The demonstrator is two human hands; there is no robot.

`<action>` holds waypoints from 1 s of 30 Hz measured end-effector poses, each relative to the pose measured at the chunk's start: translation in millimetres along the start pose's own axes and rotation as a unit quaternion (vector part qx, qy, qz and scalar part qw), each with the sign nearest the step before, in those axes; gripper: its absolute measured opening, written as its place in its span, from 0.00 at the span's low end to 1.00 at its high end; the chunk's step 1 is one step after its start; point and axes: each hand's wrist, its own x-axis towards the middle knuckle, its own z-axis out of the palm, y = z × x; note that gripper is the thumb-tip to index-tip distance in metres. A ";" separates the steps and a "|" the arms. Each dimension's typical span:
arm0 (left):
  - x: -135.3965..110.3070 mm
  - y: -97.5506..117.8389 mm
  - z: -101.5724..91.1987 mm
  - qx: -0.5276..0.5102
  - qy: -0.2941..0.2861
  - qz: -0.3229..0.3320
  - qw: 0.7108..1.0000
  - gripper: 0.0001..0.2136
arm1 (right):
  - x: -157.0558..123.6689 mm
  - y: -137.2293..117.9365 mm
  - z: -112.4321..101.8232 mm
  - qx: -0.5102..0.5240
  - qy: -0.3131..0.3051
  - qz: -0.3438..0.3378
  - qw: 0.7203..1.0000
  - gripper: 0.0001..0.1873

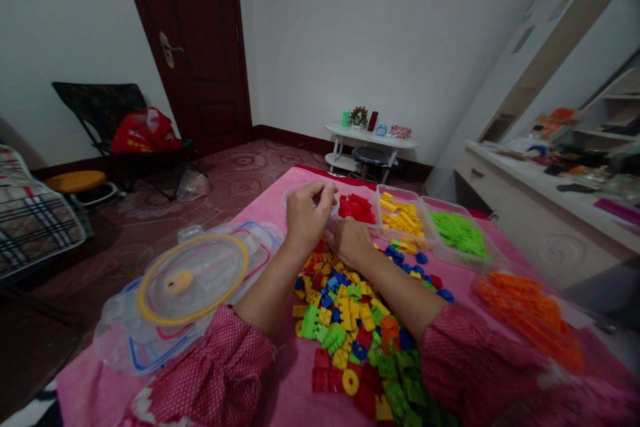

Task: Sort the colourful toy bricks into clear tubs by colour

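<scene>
A heap of small plastic building blocks [355, 327] in red, yellow, blue, green and orange lies on a pink cloth [295, 387]. My left hand [307, 210] is raised over a clear tub at the far end, fingers pinched together on something I cannot make out. My right hand [350, 240] rests palm down on the far edge of the heap, fingers curled among the blocks. Clear tubs behind hold red blocks [356, 208], yellow blocks [403, 213] and green blocks [457, 232]. Orange blocks [525, 313] lie at the right.
A stack of clear lids [185, 287] with coloured rims lies on the left of the cloth. Beyond are a dark door [195, 40], a folding chair [115, 120] with a red bag, a small white table [370, 140] and a white desk [540, 213] at right.
</scene>
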 end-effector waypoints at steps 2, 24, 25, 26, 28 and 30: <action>0.6 0.2 -0.7 0.002 0.004 0.002 1.000 0.15 | 0.3 -3.2 -3.7 0.012 0.012 -0.031 0.999 0.20; -16.2 -17.0 19.2 0.088 -0.132 -0.002 0.987 0.16 | -88.6 -20.7 -57.3 0.163 -0.107 -0.136 0.971 0.09; -18.4 -18.3 21.8 0.094 -0.153 0.004 0.984 0.16 | -97.7 -16.3 -60.1 0.180 -0.106 -0.126 0.970 0.08; -20.8 -19.7 24.3 0.099 -0.176 0.011 0.979 0.16 | -105.9 -11.1 -62.2 0.196 -0.104 -0.113 0.969 0.07; -25.6 -22.1 29.3 0.102 -0.221 0.018 0.970 0.15 | -119.4 1.1 -65.6 0.232 -0.082 -0.080 0.966 0.06; -29.8 -23.8 33.4 0.090 -0.263 0.019 0.960 0.13 | -129.5 15.5 -69.0 0.278 -0.043 -0.033 0.959 0.06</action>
